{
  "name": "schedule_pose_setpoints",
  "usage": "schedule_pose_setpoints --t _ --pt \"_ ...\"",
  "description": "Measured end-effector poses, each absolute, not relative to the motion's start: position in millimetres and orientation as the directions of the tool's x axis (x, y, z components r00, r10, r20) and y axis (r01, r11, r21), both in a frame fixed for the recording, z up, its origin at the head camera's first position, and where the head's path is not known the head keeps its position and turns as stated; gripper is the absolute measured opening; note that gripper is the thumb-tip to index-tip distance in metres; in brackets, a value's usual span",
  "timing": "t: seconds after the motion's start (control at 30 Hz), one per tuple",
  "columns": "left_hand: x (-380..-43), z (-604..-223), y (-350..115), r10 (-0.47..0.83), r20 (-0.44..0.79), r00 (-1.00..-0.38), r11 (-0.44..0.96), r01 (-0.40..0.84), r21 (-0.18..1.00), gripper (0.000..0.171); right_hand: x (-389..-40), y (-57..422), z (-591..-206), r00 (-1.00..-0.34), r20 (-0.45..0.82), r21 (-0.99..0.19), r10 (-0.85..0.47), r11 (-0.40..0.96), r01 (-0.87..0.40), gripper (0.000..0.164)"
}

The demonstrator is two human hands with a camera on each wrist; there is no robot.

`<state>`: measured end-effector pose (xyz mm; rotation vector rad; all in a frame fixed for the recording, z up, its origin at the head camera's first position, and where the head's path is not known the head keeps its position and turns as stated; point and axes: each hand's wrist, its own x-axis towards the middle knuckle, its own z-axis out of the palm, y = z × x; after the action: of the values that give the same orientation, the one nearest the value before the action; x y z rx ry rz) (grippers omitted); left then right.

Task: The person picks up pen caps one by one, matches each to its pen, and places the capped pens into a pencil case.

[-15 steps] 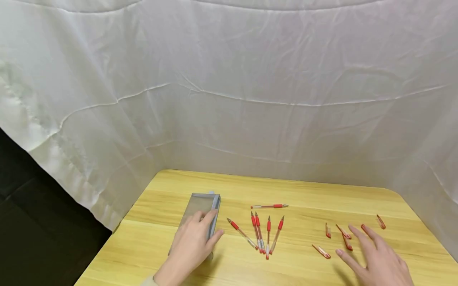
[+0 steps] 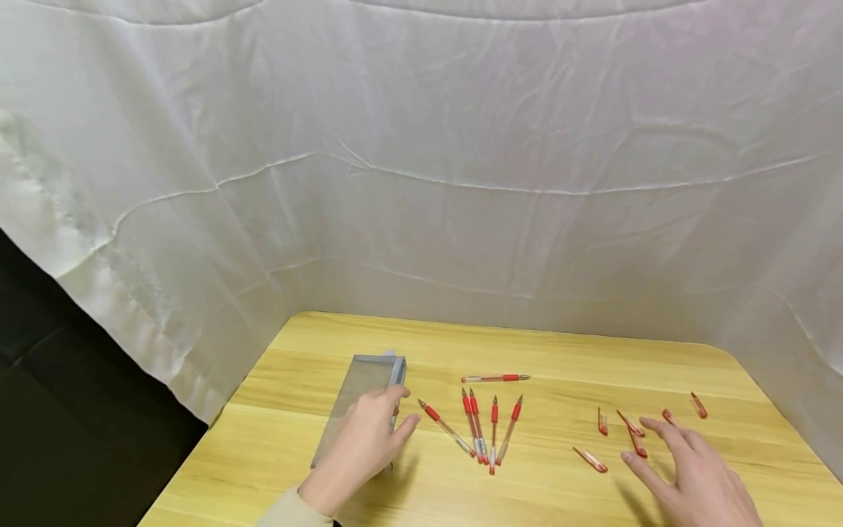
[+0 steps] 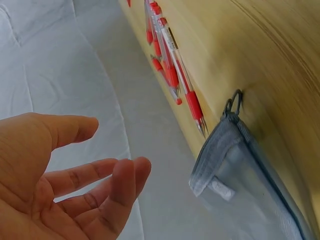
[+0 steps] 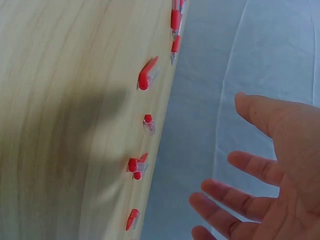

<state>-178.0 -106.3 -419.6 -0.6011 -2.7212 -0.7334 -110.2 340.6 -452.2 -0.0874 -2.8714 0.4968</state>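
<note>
A grey mesh zip pouch (image 2: 356, 388) lies toward the left of the table, and my left hand (image 2: 362, 432) hovers over its right side with fingers loosely bent. In the left wrist view that hand holds nothing and is apart from the pouch (image 3: 250, 195). Right of the pouch are several uncapped red gel pens (image 2: 495, 432), fanned out, with one pen (image 2: 495, 378) lying crosswise behind them. Several red pen caps (image 2: 590, 460) are scattered at the right. My right hand (image 2: 705, 479) hangs spread above the table beside the caps (image 4: 145, 75), holding nothing.
The wooden table (image 2: 560, 359) has rounded back corners. A pale curtain (image 2: 461, 219) hangs behind it and along its sides. Dark fabric (image 2: 79, 410) shows at the lower left.
My left hand has shifted slightly right over the pouch. The right hand's fingers have drawn back a little, uncovering a cap. Pens, caps and pouch lie as before.
</note>
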Motion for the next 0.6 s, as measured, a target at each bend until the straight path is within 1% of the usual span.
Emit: schedule_pose_setpoints --t 0.13,0.33,0.5,0.6 --pt "-182.4 -422.3 -103.0 0.324 0.304 -0.896 0.765 0.437 0.473 0.030 -110.6 340.4 -453.5 -0.975 0.204 -0.362 0.085 0.932 0.006 0.070" --pt "-187.8 -427.3 -99.0 0.325 0.214 -0.921 0.716 0.388 0.581 0.033 -113.5 339.5 -451.7 -0.981 0.181 -0.374 0.075 0.928 0.002 0.066" --pt "-193.1 -432.0 -94.1 0.314 0.190 -0.930 0.715 0.364 0.597 0.034 -114.0 339.5 -447.5 -0.987 0.148 -0.379 0.070 0.925 0.009 0.067" --pt "-196.0 -433.7 -91.1 0.314 0.180 -0.932 0.715 0.357 0.600 0.034 -113.9 340.3 -447.0 -0.986 0.153 -0.383 0.065 0.924 0.001 0.067"
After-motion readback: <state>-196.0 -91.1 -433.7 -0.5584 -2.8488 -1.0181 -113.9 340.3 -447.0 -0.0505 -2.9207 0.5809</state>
